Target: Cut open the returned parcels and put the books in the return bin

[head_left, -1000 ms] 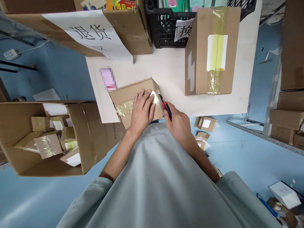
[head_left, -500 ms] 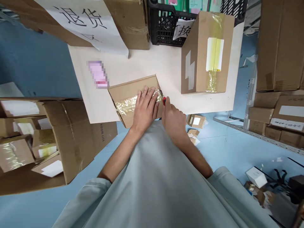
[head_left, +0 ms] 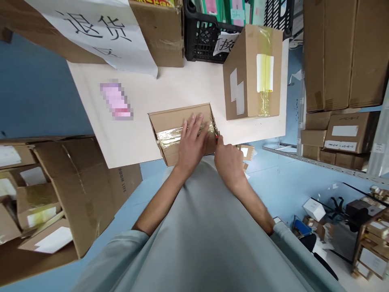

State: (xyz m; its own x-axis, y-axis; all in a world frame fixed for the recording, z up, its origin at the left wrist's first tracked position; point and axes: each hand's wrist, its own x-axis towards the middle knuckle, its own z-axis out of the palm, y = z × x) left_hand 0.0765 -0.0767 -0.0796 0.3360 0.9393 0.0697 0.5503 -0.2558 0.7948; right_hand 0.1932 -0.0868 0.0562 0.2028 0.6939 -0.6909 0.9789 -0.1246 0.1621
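Small carton (head_left: 170, 117) was pressed under left hand (head_left: 192, 148), fingers extended, nothing grasped; red cutter (head_left: 216, 137) was gripped by right hand's (head_left: 229, 162) curled fingers.

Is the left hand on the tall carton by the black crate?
No, the left hand lies spread on the smaller taped box, while the tall carton stands apart, farther right on the table.

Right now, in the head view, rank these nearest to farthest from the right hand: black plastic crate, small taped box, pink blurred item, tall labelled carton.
1. Small taped box: just left of the right hand.
2. Tall labelled carton: beyond, slightly right.
3. Black plastic crate: behind the carton.
4. Pink blurred item: far left.
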